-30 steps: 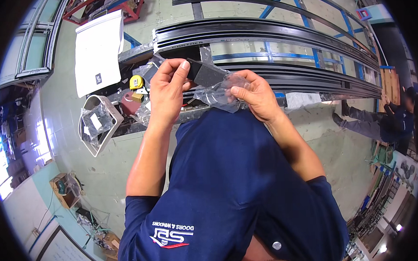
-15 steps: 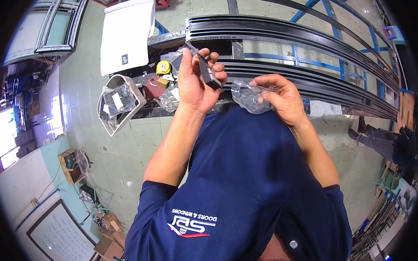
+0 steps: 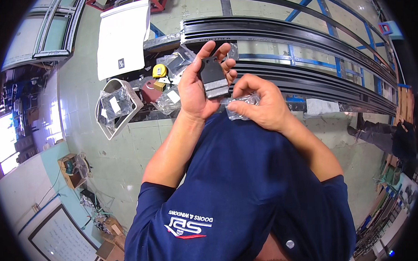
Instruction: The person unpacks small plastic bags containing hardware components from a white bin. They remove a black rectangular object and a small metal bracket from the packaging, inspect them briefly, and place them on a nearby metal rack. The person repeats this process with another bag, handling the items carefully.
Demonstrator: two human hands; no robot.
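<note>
My left hand [image 3: 199, 87] is raised palm up with a flat black plastic part [image 3: 213, 77] lying across its palm and fingers; the part has a grey strip along its lower edge. My right hand [image 3: 259, 103] pinches a small clear plastic bag [image 3: 239, 105] just right of and below the black part, close to my chest. Both hands hover over long black aluminium profiles [image 3: 297, 33].
A white tray [image 3: 118, 104] with bagged parts, a yellow tape measure [image 3: 159, 70], more clear bags and a dark red block [image 3: 148, 92] lie by the profiles. A white sheet [image 3: 123, 37] lies behind. Another person [image 3: 393, 140] sits at the right edge.
The black part has come out of the clear bag: earlier both hands held it together, now my left hand holds the part flat and my right hand keeps the bag.
</note>
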